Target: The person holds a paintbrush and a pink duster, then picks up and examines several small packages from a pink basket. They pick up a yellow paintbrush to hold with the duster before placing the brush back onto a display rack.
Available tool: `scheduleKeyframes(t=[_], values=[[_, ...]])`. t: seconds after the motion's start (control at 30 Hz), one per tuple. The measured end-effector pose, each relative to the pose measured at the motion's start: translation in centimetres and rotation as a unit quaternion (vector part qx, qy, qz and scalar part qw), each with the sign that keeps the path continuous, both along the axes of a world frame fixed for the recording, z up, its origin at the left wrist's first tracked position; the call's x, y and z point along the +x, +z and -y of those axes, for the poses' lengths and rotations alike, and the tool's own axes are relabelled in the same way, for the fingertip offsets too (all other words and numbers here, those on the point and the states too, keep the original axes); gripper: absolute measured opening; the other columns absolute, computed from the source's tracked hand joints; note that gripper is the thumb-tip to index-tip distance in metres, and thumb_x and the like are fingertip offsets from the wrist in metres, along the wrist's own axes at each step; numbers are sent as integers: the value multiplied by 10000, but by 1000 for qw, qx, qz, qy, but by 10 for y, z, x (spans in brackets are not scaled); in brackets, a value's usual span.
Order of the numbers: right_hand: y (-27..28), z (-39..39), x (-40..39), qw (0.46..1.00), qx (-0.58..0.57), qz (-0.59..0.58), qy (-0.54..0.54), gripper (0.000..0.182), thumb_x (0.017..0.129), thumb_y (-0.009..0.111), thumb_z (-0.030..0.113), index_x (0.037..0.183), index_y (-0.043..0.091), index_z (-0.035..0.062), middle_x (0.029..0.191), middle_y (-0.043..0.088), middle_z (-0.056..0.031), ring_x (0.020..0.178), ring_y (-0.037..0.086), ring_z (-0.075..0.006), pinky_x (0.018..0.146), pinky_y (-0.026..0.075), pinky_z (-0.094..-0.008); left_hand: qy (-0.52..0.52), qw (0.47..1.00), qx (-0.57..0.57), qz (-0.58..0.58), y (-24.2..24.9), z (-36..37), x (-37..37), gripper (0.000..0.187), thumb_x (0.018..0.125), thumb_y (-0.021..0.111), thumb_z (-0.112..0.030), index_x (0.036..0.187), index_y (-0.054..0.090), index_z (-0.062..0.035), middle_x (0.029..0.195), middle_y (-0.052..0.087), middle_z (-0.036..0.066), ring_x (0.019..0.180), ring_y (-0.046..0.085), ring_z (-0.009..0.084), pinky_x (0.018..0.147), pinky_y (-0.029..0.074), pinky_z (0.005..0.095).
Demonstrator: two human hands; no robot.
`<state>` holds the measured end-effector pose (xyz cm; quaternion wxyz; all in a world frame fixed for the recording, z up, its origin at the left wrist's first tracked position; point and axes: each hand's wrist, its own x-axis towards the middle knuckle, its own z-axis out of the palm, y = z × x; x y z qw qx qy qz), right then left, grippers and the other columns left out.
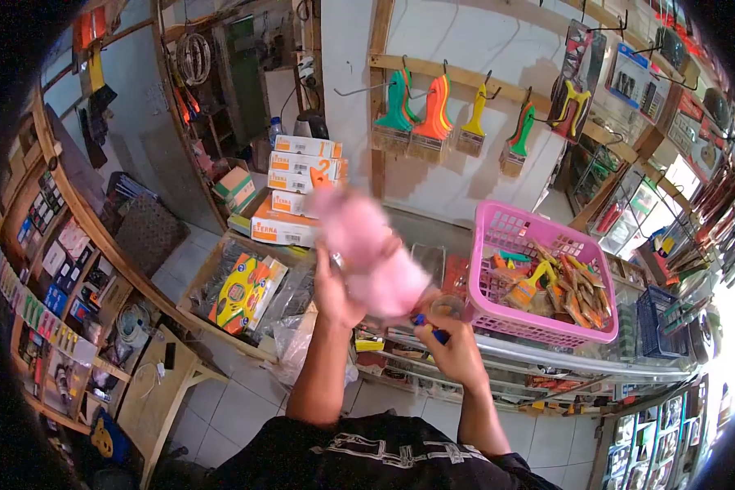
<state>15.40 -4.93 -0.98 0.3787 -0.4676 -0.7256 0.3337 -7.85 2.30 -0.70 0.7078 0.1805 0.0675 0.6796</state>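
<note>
Bundle point(369, 245), pink and motion-blurred, is in front of the torso, between the boxes point(286, 228) and the pink basket point(539, 328). I see the left hand point(335, 298) against its near side, fingers partly curled; I cannot tell how firmly they grip. Right hand point(453, 349): fingers closed on a blue-handled tool point(434, 328) just beside the bundle's lower edge, tool tip unclear to me. Basket holds brushes point(533, 282); more brushes point(434, 110) hang on the wall
</note>
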Motion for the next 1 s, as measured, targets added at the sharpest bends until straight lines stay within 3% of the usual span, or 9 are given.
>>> scheduleKeyframes(t=[0.13,0.2,0.33,0.37,0.4,0.53,0.57,0.7,1.0], values=[[-11,-4,-8,997,27,-58,-34,352,952,738,186,1226,707,-34,925,749,-226,788,689,-203,768,546,-369,0,1000,-2,30,-10,4,-6,635,1046,444,-616,1431,538,-119,1343,653,128,1196,647,295,1006,546,484],[-8,-1,-9,998,26,-37,-38,349,956,735,189,1217,708,-41,912,747,-219,775,666,-175,753,542,-364,-124,979,148,68,-16,0,-21,664,1038,420,-658,1407,548,-121,1288,667,116,1138,672,287,923,583,473],[-3,-4,-3,999,-30,-42,1,362,956,738,202,1201,706,-63,898,744,-219,761,643,-156,742,538,-357,-9,992,93,-79,-15,2,-17,713,1023,387,-716,1403,557,-137,1239,686,78,1081,704,272,853,613,481],[-11,-6,-5,998,13,-50,-41,296,971,723,154,1183,708,-52,758,605,-56,722,501,-81,662,470,-294,-4,995,72,-73,-11,6,-20,733,1016,388,-727,1409,558,-132,1254,692,78,1071,715,279,840,622,498],[-10,-6,-5,999,3,-41,-33,290,973,720,155,1172,706,-55,754,601,-54,717,500,-81,657,469,-298,1,997,51,-65,-9,9,-22,753,1009,389,-738,1415,559,-128,1269,698,77,1062,726,287,826,630,516],[-13,-7,-1,999,0,-50,-2,266,982,708,156,1131,700,-64,754,609,-56,706,507,-93,641,456,-299,49,995,-72,-51,-19,3,-22,717,1016,399,-727,1428,547,-158,1293,681,55,1082,703,224,793,595,374],[-12,-8,1,998,-20,-62,-11,263,981,709,154,1128,701,-63,762,620,-61,709,513,-98,645,457,-298,8,994,9,-112,-27,5,-32,754,1000,409,-746,1446,544,-152,1323,661,64,1172,673,255,949,580,471],[-12,-10,-4,997,77,-23,-11,254,974,712,148,1117,703,-62,819,664,-72,738,529,-110,666,459,-295,69,984,-86,-142,1,20,-5,713,1009,429,-724,1463,539,-185,1365,635,42,1193,650,246,962,562,455],[6,-18,-10,997,25,-67,-43,263,953,726,150,1127,714,-47,819,668,-119,747,565,-144,704,486,-317,10,988,-45,-150,-28,11,-10,692,1041,410,-673,1477,530,-149,1379,648,60,1228,645,249,1016,539,449]])
